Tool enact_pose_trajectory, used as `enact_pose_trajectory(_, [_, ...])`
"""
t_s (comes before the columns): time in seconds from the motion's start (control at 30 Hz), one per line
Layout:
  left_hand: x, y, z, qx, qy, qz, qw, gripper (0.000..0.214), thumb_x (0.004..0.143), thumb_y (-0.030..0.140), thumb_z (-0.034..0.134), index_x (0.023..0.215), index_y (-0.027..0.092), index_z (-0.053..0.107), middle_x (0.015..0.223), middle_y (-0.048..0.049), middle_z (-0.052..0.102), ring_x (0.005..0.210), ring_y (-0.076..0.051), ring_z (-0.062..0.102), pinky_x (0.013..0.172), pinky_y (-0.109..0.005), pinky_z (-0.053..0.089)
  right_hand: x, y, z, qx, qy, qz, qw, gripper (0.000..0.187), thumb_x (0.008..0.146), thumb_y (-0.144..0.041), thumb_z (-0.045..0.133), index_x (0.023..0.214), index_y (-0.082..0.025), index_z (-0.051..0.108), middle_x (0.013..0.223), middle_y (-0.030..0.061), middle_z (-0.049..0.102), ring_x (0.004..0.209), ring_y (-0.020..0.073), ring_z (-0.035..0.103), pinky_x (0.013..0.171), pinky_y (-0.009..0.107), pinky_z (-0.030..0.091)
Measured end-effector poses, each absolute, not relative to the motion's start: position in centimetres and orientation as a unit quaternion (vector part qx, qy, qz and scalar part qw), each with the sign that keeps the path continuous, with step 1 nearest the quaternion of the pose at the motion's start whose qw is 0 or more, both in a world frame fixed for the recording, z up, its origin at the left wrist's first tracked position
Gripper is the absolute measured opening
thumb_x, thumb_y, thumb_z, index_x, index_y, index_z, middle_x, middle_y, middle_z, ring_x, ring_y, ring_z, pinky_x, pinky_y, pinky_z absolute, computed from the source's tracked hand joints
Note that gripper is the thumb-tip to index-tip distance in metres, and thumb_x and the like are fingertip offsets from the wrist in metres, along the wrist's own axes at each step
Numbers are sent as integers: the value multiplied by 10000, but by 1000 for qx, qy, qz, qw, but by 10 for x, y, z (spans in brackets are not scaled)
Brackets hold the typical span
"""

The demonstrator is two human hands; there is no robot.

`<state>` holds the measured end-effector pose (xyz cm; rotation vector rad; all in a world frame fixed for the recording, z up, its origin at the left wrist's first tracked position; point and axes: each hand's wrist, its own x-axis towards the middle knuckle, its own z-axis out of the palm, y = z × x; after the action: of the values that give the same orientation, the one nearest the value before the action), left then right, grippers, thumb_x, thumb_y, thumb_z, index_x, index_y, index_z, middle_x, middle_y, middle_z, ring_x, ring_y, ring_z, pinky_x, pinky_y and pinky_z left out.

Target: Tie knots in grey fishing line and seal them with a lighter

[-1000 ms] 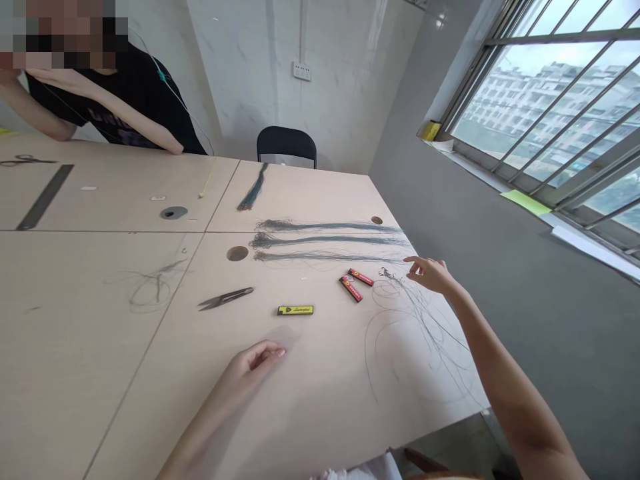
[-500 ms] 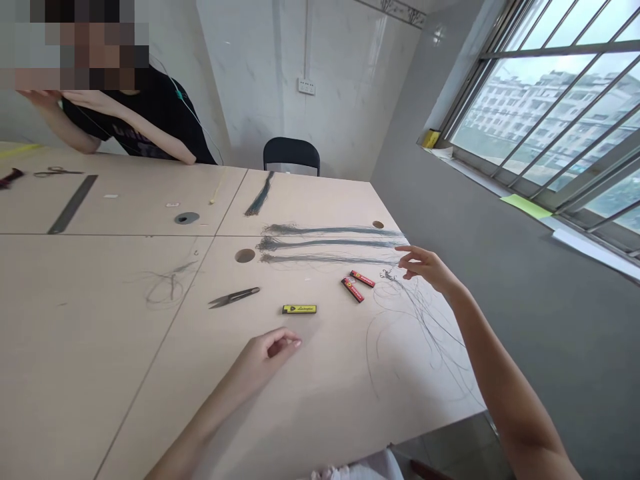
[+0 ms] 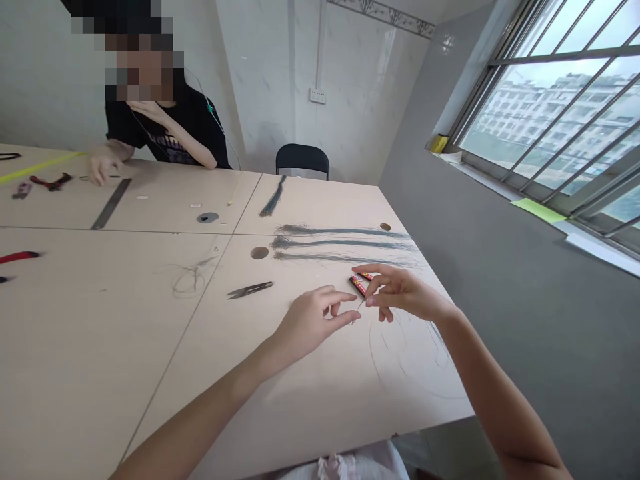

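My left hand point(image 3: 313, 321) and my right hand point(image 3: 400, 294) meet above the table's right part, each with thumb and finger pinched on a thin grey thread point(image 3: 358, 309) that runs between them. Two red tags point(image 3: 361, 281) lie just behind the fingertips. Loose grey threads point(image 3: 400, 347) curl on the table below my right hand. Three long thread bundles point(image 3: 345, 245) lie side by side farther back. Small snips point(image 3: 250, 289) rest to the left of my left hand.
Another person point(image 3: 165, 127) sits at the far left with a hand by a steel ruler point(image 3: 111, 203) and red pliers point(image 3: 50, 181). Also on the pale table point(image 3: 125, 320) are a thread tangle point(image 3: 193, 277) and a cable hole point(image 3: 259, 253). A black chair point(image 3: 303, 160) stands behind.
Both hands have come together from apart: the right drew back from the table's right edge, the left moved forward and right, hiding the yellow tag. Both now pinch a thread. The view has turned left.
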<state>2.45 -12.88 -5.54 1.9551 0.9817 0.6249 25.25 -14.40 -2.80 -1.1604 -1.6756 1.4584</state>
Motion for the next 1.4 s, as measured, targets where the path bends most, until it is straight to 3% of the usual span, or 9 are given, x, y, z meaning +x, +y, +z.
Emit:
enact_pose_trajectory(0.17, [31,-129,-54,802,352,238,420,321,922,407,538,752,227,742,723,2,534,654,-148,491,636,-286,344,246,-148,-35,-445,-636,552,305,525,857,-350,736,1342,-245,567,905,-1,654,538,98,603,623,303,573])
enact_pose_trajectory(0.27, [25,-128,-53,806,362,237,404,326,938,402,513,778,224,734,755,1,571,663,-146,498,644,-288,345,250,-152,-35,-468,-626,543,306,470,867,-375,714,1305,-257,594,888,-6,629,520,84,562,565,275,517])
enact_pose_trajectory(0.47, [10,-118,-54,812,411,244,335,330,934,385,482,749,209,692,785,-5,613,689,-153,529,659,-290,358,272,-165,-34,-532,-617,492,308,374,910,-383,613,1260,-258,653,767,-3,554,569,92,361,477,229,291])
enact_pose_trajectory(0.63, [-9,-102,-52,794,454,272,300,336,899,402,483,672,201,629,758,-24,619,681,-175,513,667,-307,353,311,-184,-38,-609,-566,421,363,396,893,-513,623,1130,-213,726,660,-21,371,572,108,301,503,263,256])
enact_pose_trajectory(0.83, [-32,-82,-46,760,529,297,235,327,842,448,499,671,216,655,722,-18,637,623,-176,513,633,-305,356,355,-218,-43,-686,-465,357,431,525,735,-659,716,995,-206,771,580,-46,268,519,111,262,467,278,254])
enact_pose_trajectory(0.97, [-28,-66,-45,770,536,279,205,327,853,426,480,668,216,648,772,-28,667,701,-193,562,665,-300,376,379,-241,-51,-740,-418,323,417,485,666,-674,747,913,-261,806,557,8,421,512,139,353,461,290,335])
enact_pose_trajectory(1.1, [-2,-43,-50,798,521,244,182,311,879,367,487,674,200,652,813,-47,694,711,-195,581,672,-306,386,395,-261,-64,-768,-370,306,425,397,606,-603,799,859,-298,818,754,88,657,653,206,543,524,290,452])
enact_pose_trajectory(1.23, [46,-18,-59,842,478,196,155,284,912,304,536,701,170,670,833,-60,703,776,-199,622,698,-316,438,400,-275,-84,-781,-305,272,473,366,568,-541,796,797,-256,810,817,107,713,645,217,579,481,277,447])
enact_pose_trajectory(1.4, [119,4,-71,894,401,152,125,252,956,374,597,986,132,662,964,-54,686,874,-176,657,819,-381,550,410,-300,-120,-818,-286,219,449,399,598,-575,721,797,-235,785,780,99,713,657,243,594,506,306,460])
